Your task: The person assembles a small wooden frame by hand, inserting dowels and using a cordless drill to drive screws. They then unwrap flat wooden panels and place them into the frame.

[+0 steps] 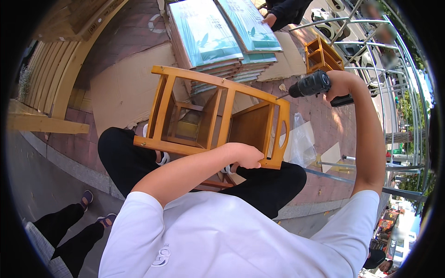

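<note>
A small orange-brown wooden shelf unit [223,116] with open compartments and a slotted handle at its right end lies on its side before my knees. My left hand [248,155] rests at its near right corner, fingers curled round the frame. In my right hand [342,86] is a black cordless drill [311,85], held level with its nose to the left. The thin bit reaches the unit's far right corner; whether it sits in a screw there is too small to tell.
Flat packages with teal-and-white tops [204,32] are stacked beyond the unit on cardboard [134,83]; another person's hand [270,19] touches them. A second wooden unit [322,56] and metal frames stand right, a slatted bench [46,78] left. Clear plastic wrap [303,146] lies near my right knee. Someone's legs [76,222] show lower left.
</note>
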Available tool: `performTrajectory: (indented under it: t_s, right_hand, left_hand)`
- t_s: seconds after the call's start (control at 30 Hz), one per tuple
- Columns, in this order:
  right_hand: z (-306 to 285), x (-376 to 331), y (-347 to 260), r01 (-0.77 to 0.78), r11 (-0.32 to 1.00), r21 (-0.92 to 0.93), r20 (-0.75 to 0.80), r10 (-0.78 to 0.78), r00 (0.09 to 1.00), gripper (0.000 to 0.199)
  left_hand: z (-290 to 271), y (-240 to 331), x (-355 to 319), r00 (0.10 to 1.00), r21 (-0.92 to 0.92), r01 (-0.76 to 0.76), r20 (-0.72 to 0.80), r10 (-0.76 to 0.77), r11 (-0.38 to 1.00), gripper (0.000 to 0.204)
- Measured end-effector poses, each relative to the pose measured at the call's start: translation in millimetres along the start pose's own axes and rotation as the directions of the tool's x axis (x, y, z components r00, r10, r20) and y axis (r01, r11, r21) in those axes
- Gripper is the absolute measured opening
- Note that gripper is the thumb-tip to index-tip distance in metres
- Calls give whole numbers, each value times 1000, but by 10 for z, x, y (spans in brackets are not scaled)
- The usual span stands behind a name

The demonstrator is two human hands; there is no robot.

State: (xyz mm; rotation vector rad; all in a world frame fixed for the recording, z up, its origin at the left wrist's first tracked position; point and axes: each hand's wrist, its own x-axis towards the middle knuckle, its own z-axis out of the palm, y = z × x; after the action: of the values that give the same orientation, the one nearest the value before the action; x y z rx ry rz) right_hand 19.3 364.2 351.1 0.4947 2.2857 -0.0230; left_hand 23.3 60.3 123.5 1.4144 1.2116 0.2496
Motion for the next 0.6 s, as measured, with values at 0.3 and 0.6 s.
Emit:
performTrajectory:
  t_s: [0.3, 0.6]
  right_hand:
    - [69, 76, 214, -2, 999, 48, 59, -1, 998, 47]
    - [10, -144, 19, -37, 994, 99, -7, 38, 999, 40]
  left_hand:
    - [157, 41, 54, 971, 241, 7, -234, 50, 971, 35]
    - [310, -21, -63, 971, 268, -5, -228, 69, 963, 37]
